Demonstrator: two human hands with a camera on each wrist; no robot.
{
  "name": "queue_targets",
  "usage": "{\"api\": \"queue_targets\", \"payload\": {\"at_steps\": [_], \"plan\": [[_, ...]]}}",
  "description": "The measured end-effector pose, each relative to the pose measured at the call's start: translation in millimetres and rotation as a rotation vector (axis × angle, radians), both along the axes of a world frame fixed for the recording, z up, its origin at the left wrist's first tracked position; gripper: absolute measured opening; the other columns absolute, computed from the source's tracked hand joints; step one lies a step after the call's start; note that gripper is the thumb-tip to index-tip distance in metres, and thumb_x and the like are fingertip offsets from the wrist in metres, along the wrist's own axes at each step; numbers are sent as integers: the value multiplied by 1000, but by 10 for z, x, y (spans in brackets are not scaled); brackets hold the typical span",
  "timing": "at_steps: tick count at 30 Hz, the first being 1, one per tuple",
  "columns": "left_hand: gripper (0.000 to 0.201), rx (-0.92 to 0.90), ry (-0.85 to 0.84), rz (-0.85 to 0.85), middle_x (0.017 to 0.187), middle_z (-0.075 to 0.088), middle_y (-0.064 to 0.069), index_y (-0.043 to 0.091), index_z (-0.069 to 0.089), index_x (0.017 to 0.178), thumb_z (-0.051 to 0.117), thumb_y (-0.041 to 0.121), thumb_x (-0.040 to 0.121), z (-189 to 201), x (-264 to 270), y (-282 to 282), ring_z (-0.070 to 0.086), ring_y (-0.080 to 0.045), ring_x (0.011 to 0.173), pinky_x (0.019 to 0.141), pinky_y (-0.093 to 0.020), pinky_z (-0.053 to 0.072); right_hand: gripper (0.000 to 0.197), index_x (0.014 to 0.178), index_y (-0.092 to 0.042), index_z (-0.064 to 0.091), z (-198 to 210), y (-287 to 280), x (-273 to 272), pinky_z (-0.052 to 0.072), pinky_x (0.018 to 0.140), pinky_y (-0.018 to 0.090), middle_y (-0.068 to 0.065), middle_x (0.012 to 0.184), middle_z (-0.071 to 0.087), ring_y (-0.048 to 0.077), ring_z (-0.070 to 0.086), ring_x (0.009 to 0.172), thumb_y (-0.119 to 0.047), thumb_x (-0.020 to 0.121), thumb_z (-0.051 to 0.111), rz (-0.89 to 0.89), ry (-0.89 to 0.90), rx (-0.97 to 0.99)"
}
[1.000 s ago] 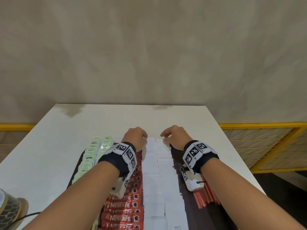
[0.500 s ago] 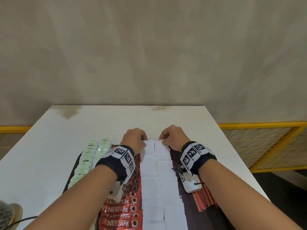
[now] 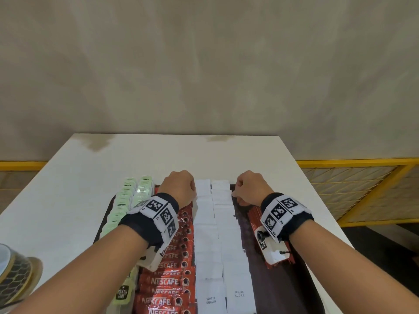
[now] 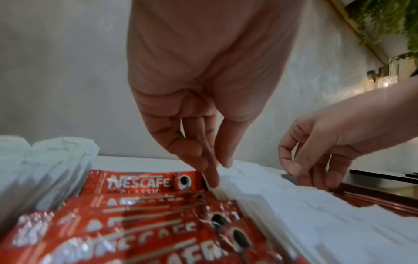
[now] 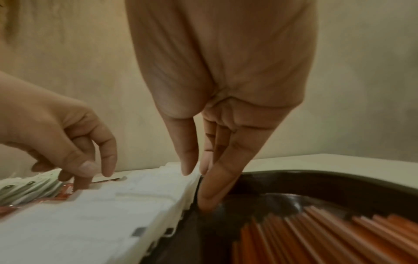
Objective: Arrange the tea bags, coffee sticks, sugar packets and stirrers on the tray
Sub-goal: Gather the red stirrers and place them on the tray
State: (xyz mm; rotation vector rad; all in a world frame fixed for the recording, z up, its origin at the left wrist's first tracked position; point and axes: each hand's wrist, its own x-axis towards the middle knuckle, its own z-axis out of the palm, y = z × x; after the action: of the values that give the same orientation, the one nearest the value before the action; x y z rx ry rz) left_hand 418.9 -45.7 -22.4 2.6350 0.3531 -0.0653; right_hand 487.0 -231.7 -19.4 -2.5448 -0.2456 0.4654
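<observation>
The tray [image 3: 275, 284] lies under both my hands, with the sugar packets [image 3: 217, 225] in two overlapping rows between them. My left hand [image 3: 179, 186] and right hand [image 3: 249, 189] hold nothing, straight fingers pressing the rows' outer edges. Squeeze too hard and I judge the thin packets buckle or ride onto the coffee sticks [image 3: 167, 279] outside my left fingers.

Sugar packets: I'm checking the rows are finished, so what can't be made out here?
- Near end of the sugar packets: cut off by the head view's bottom edge.
- Stirrers: partly hidden under the right hand and wristband.
- Tea bags: blurred in the left wrist view; labels unreadable.
- Tray near edge: out of frame.
</observation>
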Motion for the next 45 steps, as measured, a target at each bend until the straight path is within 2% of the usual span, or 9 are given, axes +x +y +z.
{"api": "queue_targets", "payload": {"at_steps": [5, 10, 16, 23, 27, 29, 33, 40, 45], "plan": [[16, -34, 29, 16, 102, 70, -5, 13, 70, 94, 59, 7, 84, -18, -39, -70, 65, -24, 94, 78, -27, 51, 12, 76, -5, 58, 4, 58, -94, 60, 75, 36, 16, 84, 69, 29, 68, 81, 2, 75, 68, -10, 42, -6], [8, -52, 17, 34, 99, 69, -3, 16, 71, 90, 70, 15, 82, -42, -39, -58, 65, -22, 91, 79, -28, 51, 14, 80, -3, 64, -30, 34, -110, 59, 82, 47, 22, 94, 72, 36, 70, 91, -1, 76, 77, -41, 98, 46], [9, -11, -17, 28, 95, 71, 0, 19, 73, 83, 67, 12, 83, -45, -54, -60, 66, -22, 87, 80, -34, 56, 13, 77, -2, 63, -2, -18, -140, 62, 71, 41, 12, 69, 66, 24, 67, 62, 9, 83, 64, -96, 126, 144], [15, 15, -16, 0, 93, 71, 0, 19, 73, 80, 62, 9, 84, -41, -69, -39, 66, -23, 85, 77, -32, 55, 10, 78, 0, 65, -1, -11, -121, 62, 62, 32, 11, 67, 66, 20, 64, 55, 10, 82, 67, -114, 76, 181], [9, 19, -47, -4, 94, 70, 0, 19, 71, 83, 64, 12, 84, -16, -91, -54, 65, -23, 86, 79, -34, 55, 7, 77, 2, 66, -21, -5, -102, 62, 65, 35, 12, 73, 69, 26, 69, 64, 4, 78, 72, -64, -45, 133], [7, 15, -70, -34, 93, 70, -1, 18, 71, 86, 65, 14, 84, 7, -111, -67, 65, -22, 87, 80, -34, 55, 5, 75, -4, 69, 5, 7, -103, 58, 67, 32, 7, 74, 70, 24, 67, 72, -2, 75, 73, 54, -128, 82], [9, 25, -40, -152, 94, 71, 1, 17, 73, 91, 67, 17, 85, 42, -156, -82, 65, -18, 88, 80, -29, 53, 7, 78, -12, 74, 41, 70, -161, 54, 70, 27, 1, 79, 71, 18, 65, 79, -6, 78, 72, 289, -103, -37], [8, 81, 2, -181, 94, 70, 3, 22, 73, 91, 70, 24, 84, 8, -165, -110, 64, -18, 88, 75, -29, 52, 7, 76, -11, 72, -6, 108, -195, 56, 72, 33, -2, 77, 67, 20, 66, 79, -5, 79, 69, 329, -131, -137], [12, 83, 14, -205, 97, 69, 1, 16, 71, 92, 60, 16, 88, 7, -154, -125, 63, -20, 92, 81, -33, 53, 8, 78, -9, 71, 7, 99, -188, 57, 72, 35, -1, 77, 68, 21, 66, 79, -3, 79, 65, 341, -135, -141]]}}
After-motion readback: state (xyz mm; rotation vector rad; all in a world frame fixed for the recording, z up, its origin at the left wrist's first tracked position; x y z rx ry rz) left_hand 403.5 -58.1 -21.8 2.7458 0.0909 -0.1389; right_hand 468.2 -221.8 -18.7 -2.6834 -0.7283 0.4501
